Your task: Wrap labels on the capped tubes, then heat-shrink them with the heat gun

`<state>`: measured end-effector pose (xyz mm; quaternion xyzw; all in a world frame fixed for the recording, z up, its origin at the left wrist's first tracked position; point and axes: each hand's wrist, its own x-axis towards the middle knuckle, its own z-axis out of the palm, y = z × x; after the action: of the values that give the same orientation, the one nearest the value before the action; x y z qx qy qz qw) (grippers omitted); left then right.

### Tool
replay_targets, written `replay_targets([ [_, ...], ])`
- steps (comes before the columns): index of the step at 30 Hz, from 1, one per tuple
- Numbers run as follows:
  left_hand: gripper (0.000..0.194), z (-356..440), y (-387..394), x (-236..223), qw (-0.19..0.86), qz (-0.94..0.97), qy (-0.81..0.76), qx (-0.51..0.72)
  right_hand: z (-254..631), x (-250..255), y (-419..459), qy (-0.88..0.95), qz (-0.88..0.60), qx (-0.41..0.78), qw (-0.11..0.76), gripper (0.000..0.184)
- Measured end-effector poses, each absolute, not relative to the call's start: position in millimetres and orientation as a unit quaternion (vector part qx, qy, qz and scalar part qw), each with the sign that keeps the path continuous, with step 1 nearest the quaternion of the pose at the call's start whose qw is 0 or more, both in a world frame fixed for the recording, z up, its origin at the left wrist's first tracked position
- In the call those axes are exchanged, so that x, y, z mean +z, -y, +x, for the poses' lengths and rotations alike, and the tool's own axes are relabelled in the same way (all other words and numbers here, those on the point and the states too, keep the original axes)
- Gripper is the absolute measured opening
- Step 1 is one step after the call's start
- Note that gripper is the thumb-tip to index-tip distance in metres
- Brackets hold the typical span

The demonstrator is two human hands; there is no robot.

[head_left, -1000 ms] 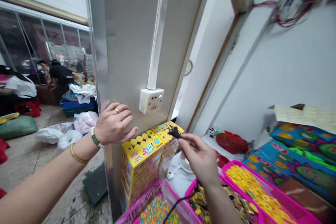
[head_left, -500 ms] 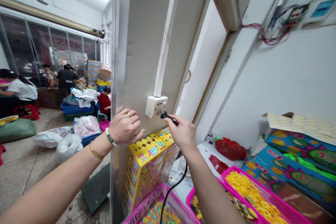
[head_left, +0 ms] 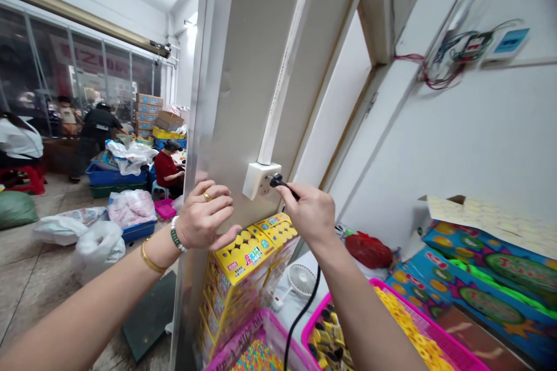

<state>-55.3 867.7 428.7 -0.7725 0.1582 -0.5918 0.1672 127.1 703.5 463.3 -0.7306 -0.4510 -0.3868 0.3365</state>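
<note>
My right hand [head_left: 311, 211] is closed on a black power plug [head_left: 278, 181]. The plug's metal pins point at the white wall socket [head_left: 257, 179], right at its face; whether they have entered the holes I cannot tell. From the plug a black cord [head_left: 300, 316] hangs past my forearm. My left hand [head_left: 206, 214] is against the grey panel [head_left: 243, 98] near its metal edge, left of the socket. Its fingers are loosely bent, the thumb stands apart, and nothing is held. Below both hands are stacked yellow printed boxes [head_left: 243, 258].
Low at the front are a pink bin of colourful beads [head_left: 259, 356], a pink basket [head_left: 307, 330] and a small white fan [head_left: 302, 279]. Blue printed boxes [head_left: 478, 295] lie at right. Co-workers [head_left: 167, 168], bags and blue crates [head_left: 139, 231] are at left.
The plug has moved slightly up and right, to other holes on the socket face. My left hand stays against the panel. The view has turned slightly.
</note>
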Motion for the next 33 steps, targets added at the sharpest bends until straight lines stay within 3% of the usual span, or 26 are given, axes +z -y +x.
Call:
replay_targets([
  [10, 0.016, -57.5, -869.8, 432.0, 0.117, -0.781, -0.221, -0.572, 129.2, 475.0, -702.6, 0.488, -0.696, -0.360, 0.385, 0.025],
  [20, 0.019, -57.6, -868.0, 433.3, 0.035, -0.782, -0.246, -0.572, 123.6, 480.4, -711.0, 0.509, -0.678, -0.410, 0.336, 0.021],
  [24, 0.024, -56.9, -867.6, 431.3, 0.042, -0.785, -0.240, -0.570, 120.2, 464.8, -713.8, 0.462, -0.681, -0.425, 0.377, 0.028],
  [29, 0.044, -43.9, -873.1, 425.5, 0.105, -0.811, -0.212, -0.536, 137.8, 475.8, -719.3, 0.423, -0.712, -0.412, 0.380, 0.055],
  [31, 0.045, -40.8, -882.7, 426.2, 0.136, -0.853, -0.188, -0.468, 148.7, 481.3, -728.5, 0.416, -0.717, -0.397, 0.393, 0.063],
  [33, 0.046, -41.6, -888.5, 428.9, 0.139, -0.891, -0.172, -0.397, 152.5, 480.3, -734.4, 0.400, -0.722, -0.332, 0.456, 0.060],
])
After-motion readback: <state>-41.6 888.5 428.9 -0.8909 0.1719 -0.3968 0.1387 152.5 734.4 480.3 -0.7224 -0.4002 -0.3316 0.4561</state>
